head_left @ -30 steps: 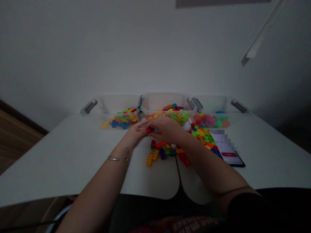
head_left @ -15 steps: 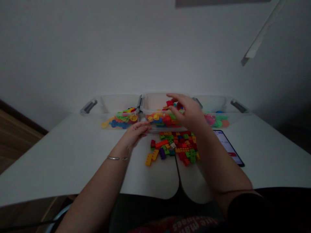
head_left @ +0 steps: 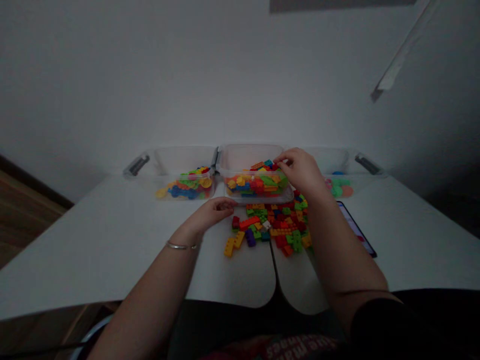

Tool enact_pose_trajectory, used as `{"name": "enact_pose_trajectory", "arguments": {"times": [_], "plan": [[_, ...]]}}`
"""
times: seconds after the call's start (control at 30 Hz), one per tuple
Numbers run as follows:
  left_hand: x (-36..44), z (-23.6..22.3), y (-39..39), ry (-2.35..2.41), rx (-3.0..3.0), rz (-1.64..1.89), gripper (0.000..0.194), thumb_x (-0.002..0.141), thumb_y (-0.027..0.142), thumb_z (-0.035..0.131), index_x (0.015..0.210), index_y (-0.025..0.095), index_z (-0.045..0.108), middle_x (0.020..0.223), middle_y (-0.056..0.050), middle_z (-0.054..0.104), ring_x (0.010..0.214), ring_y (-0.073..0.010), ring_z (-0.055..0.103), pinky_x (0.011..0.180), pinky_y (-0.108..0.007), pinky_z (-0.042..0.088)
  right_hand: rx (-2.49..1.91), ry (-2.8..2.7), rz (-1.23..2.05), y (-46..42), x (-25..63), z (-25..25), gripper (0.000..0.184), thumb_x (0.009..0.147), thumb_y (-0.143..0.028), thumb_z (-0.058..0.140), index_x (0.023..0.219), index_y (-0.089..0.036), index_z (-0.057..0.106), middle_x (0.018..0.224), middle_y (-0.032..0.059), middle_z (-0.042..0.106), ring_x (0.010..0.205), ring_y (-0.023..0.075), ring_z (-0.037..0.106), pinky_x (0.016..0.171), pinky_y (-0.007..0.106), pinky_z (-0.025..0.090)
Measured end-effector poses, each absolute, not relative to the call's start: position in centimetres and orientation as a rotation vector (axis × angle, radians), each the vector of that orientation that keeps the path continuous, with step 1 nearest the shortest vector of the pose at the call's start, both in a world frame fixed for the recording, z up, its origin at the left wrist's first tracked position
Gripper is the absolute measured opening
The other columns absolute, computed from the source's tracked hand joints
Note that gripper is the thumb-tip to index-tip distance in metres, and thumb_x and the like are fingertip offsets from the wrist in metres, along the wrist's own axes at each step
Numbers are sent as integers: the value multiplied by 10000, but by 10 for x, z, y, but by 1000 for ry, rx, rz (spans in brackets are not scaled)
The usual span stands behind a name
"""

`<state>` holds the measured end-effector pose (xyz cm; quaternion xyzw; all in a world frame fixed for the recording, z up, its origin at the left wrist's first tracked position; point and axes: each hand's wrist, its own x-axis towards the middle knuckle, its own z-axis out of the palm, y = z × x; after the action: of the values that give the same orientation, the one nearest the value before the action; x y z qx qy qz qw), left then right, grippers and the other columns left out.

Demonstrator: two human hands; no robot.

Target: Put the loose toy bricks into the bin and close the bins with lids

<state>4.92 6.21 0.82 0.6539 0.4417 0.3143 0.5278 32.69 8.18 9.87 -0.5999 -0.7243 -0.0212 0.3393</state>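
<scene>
Over the front right corner of the middle clear plastic box (head_left: 258,200) is my right hand (head_left: 300,170), its thumb and forefinger pinched together. Red shows right at those fingertips, but whether it is held or lies in the box I cannot make out. Inside that box is a heap of colourful toy bricks (head_left: 257,186). My left hand (head_left: 217,209) is low by the box's front left corner, fingers loosely curled and apart from the thumb, with nothing seen in them. A spread of loose toy bricks (head_left: 285,225) lies on the table in front of the box.
A left clear box (head_left: 183,150) holds colourful plastic pieces, and a right clear box (head_left: 330,152) holds green, pink and blue ones. Beside my right forearm lies a phone (head_left: 356,230). The white table (head_left: 131,240) has a dark gap at its near edge.
My right hand has drawn back rightward from over the middle box, and its spread fingers have come together. My left hand has moved slightly down and right.
</scene>
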Motion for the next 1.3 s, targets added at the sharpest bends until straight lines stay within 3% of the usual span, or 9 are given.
{"name": "enact_pose_trajectory", "arguments": {"times": [0.17, 0.4, 0.6, 0.87, 1.1, 1.3], "plan": [[49, 11, 60, 1159, 1752, 602, 303, 742, 319, 704, 1000, 163, 722, 792, -14, 655, 675, -145, 563, 630, -276, 440, -1726, -1999, -24, 79, 323, 102, 317, 933, -256, 479, 986, -192, 784, 1030, 99, 768, 960, 255, 681, 883, 391, 496], [47, 14, 55, 1024, 1917, 478, 471, 717, 322, 752, 1163, 177, 706, 828, -15, 664, 681, -155, 553, 655, -294, 461, -1736, -2141, -39, 69, 311, 106, 482, 996, -450, 374, 950, -180, 771, 972, 125, 767, 901, 281, 679, 798, 384, 468], [49, 15, 54, 1017, 2047, 402, 471, 690, 316, 778, 1134, 168, 725, 824, -24, 668, 695, -172, 549, 660, -300, 450, -1565, -2059, -21, 70, 312, 101, 342, 962, -381, 484, 1054, -188, 751, 1055, 99, 753, 905, 236, 675, 850, 366, 477], [54, 10, 58, 1088, 2276, 519, 382, 793, 191, 636, 1167, 155, 705, 829, -34, 659, 642, -138, 512, 642, -280, 438, -1187, -2000, -64, 63, 305, 104, 222, 917, -269, 550, 999, -174, 733, 1080, 106, 740, 1030, 240, 662, 960, 381, 470], [56, 11, 59, 1114, 2325, 539, 389, 785, 120, 599, 1165, 148, 674, 719, 8, 619, 619, -133, 509, 649, -277, 430, -946, -2346, 177, 50, 282, 101, 206, 930, -266, 569, 1023, -190, 737, 1007, 73, 752, 930, 186, 659, 844, 311, 466], [62, 13, 59, 1126, 2332, 513, 384, 718, 158, 729, 1097, 145, 664, 784, -12, 642, 680, -160, 550, 667, -293, 443, -1080, -2630, 273, 48, 268, 92, 229, 924, -244, 600, 1099, -216, 744, 1119, 65, 754, 1016, 209, 666, 854, 314, 461]]}}
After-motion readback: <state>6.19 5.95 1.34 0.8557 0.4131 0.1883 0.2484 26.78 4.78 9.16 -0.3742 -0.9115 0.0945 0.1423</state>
